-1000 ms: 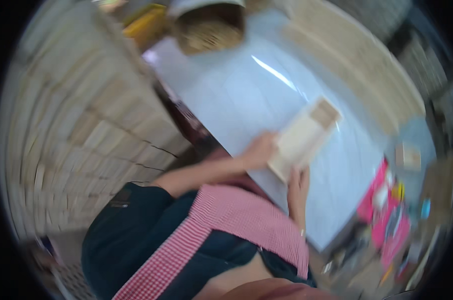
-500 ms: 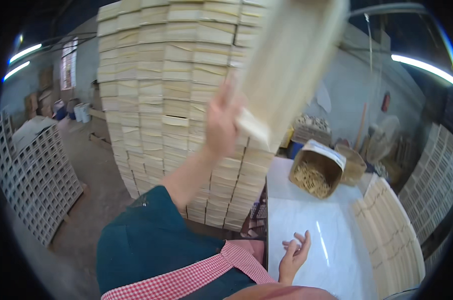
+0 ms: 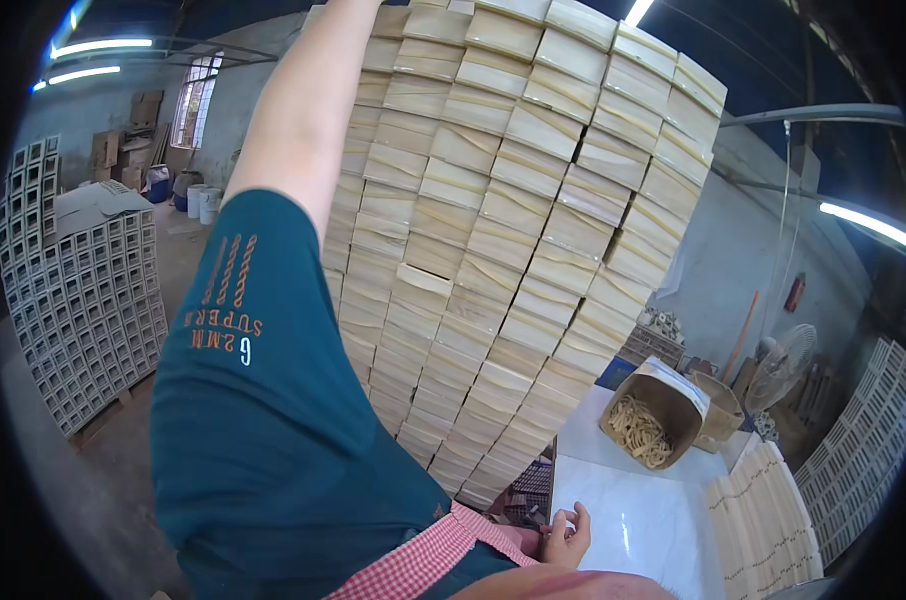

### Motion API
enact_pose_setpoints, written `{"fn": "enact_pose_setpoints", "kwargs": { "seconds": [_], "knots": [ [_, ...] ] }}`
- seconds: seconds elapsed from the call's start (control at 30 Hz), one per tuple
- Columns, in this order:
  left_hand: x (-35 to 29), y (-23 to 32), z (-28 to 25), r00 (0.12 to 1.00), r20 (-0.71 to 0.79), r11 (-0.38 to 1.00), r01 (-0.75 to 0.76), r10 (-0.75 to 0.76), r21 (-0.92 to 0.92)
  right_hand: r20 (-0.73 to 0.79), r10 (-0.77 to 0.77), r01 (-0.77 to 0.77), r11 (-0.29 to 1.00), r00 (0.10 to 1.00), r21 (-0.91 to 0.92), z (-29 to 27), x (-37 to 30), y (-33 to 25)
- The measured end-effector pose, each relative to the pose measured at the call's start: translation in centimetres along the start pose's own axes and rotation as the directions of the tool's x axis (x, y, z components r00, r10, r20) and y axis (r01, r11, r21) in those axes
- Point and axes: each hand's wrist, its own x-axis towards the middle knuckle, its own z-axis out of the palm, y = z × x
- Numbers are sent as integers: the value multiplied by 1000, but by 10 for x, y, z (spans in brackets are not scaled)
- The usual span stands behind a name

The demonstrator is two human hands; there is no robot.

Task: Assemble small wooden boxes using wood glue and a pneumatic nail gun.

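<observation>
A tall stack of pale wooden boxes [image 3: 493, 215] stands in front of me, reaching past the top of the view. My left arm stretches up along its left part, and the left hand lies beyond the upper edge, so neither its fingers nor anything in them can be seen. Low down, my right hand [image 3: 568, 538] hovers by the left edge of the white table [image 3: 613, 500], fingers loosely bent and apart, holding nothing. On that table an open carton [image 3: 658, 412] lies tipped toward me with many small tan ring-like pieces [image 3: 638, 430] inside.
Stacked pale wooden strips [image 3: 763, 515] line the table's right side. Beyond stand a fan [image 3: 785, 365] and a grey lattice-like stack [image 3: 868, 430]. Another grey stack [image 3: 88, 290] rises at the left, with white buckets [image 3: 206, 205] behind it. A red extinguisher [image 3: 795, 293] hangs on the wall.
My left arm has risen toward the top of the box stack, and the long wooden box it held has left the view with the hand. The view has tilted upward.
</observation>
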Motion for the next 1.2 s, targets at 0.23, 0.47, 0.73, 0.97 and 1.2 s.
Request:
{"fn": "enact_pose_setpoints", "kwargs": {
  "seconds": [0.23,0.47,0.73,0.97,1.2],
  "knots": [
    [39,-24,-23,998,60,956,-42,25,291,-10,72,-72,993,997,-92,17,-2,-8],
    [49,-42,-20,986,165,820,-109,18,562,35,160,-148,963,986,-227,8,-6,18],
    [6,-44,117,903,429,644,-329,1,690,-38,197,-200,946,980,-254,17,-26,-46],
    [-30,14,189,896,438,780,-217,-80,586,-89,222,-236,950,971,-206,-4,-44,-20],
    [-94,82,128,963,-65,887,-212,260,411,-38,269,-272,952,962,-139,-28,-53,1]
  ]
}}
